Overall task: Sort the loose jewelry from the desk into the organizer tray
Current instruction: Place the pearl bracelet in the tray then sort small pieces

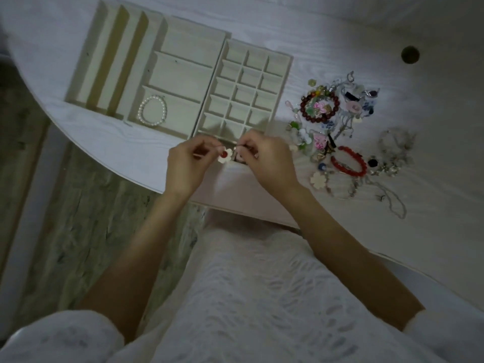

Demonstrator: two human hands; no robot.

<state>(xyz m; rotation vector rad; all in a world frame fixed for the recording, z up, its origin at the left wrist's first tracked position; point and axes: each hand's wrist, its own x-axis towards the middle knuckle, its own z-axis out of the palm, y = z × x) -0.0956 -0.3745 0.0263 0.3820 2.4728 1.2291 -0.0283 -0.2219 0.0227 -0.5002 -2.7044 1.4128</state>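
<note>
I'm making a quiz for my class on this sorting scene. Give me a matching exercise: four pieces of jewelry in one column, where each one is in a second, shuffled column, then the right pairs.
Things:
1. pearl bracelet
2. white flower piece
3. dark red bracelet
4. bright red bracelet

Places:
A. near side of the loose pile, on the desk
B. in a wide compartment of the left tray
C. far side of the loose pile, around a pink flower
D. between the two hands, at the grid tray's near edge

Pairs: 1-B, 2-D, 3-C, 4-A
</note>
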